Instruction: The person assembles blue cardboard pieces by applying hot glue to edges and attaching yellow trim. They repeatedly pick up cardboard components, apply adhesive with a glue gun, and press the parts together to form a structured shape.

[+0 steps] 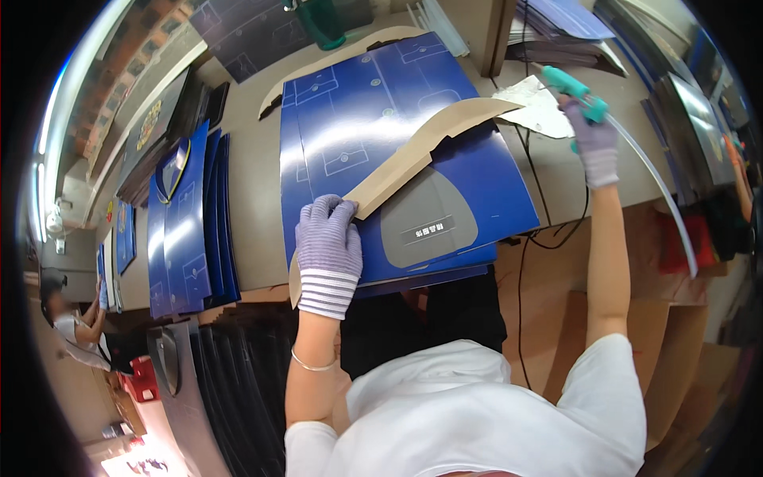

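My left hand [327,242], in a purple striped glove, presses on the near end of a long curved brown cardboard strip [413,155]. The strip lies across a stack of glossy blue printed card sheets [373,119] with a grey panel [429,226]. My right hand [594,143], also gloved, is stretched out to the far right of the table and grips a teal glue gun [574,89]. A clear hose [652,187] runs from the gun. The gun's tip sits over a crumpled white paper scrap [536,107].
A second pile of blue sheets [187,230] lies at the left on the beige table [254,207]. Dark sheets [254,32] and a green bottle [322,22] stand at the back. More stacks [564,24] fill the back right. Black cables [548,230] hang over the table edge. Another person [75,326] works at far left.
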